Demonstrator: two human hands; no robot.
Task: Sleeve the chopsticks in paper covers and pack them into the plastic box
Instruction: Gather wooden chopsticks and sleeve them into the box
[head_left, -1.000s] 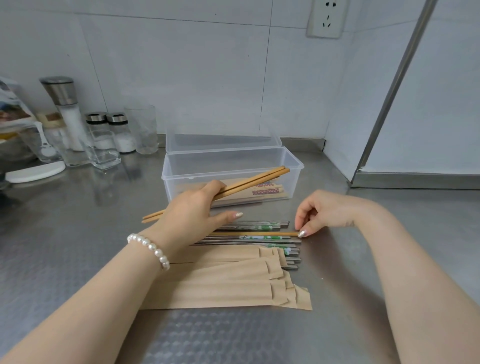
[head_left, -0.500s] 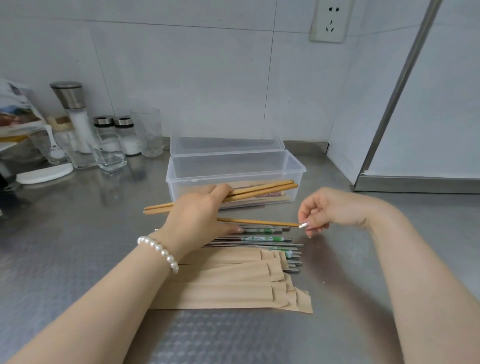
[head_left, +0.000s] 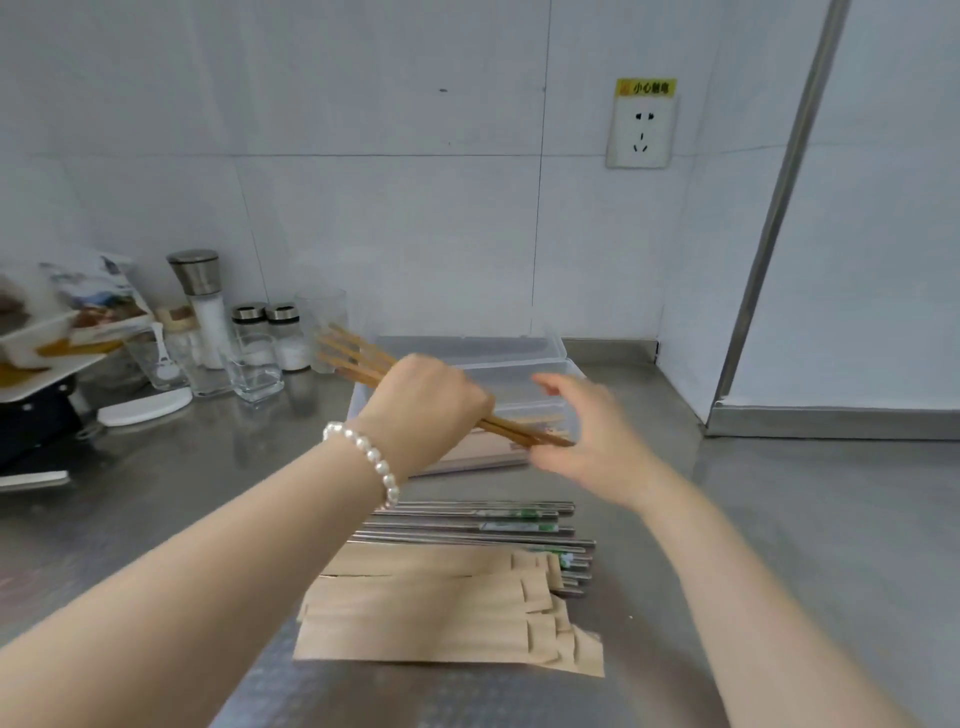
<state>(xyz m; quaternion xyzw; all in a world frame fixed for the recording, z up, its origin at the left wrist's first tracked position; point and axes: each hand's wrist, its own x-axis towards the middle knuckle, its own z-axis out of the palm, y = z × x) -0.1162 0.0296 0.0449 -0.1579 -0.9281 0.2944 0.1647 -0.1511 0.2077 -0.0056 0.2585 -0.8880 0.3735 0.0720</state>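
Observation:
My left hand (head_left: 423, 402) is raised above the counter and closed around several wooden chopsticks (head_left: 353, 356), whose ends stick out up-left and down-right. My right hand (head_left: 587, 436), blurred, has its fingers spread and touches the right tips of those chopsticks. Behind both hands sits the clear plastic box (head_left: 566, 371) with sleeved pairs inside, partly hidden. Nearer me lie metal chopsticks (head_left: 483, 525) in a row and a stack of brown paper covers (head_left: 431, 618).
Salt grinder (head_left: 200, 306), small shakers (head_left: 283, 332) and glasses (head_left: 254, 371) stand at the back left beside a white dish (head_left: 145, 408). A wall socket (head_left: 641, 130) is on the tiled wall. A metal-framed panel (head_left: 769, 223) bounds the right side.
My right hand lifted a wooden chopstick from the row and brought it to the bundle in my left hand. Both hands rose toward the box, and the view tilted upward.

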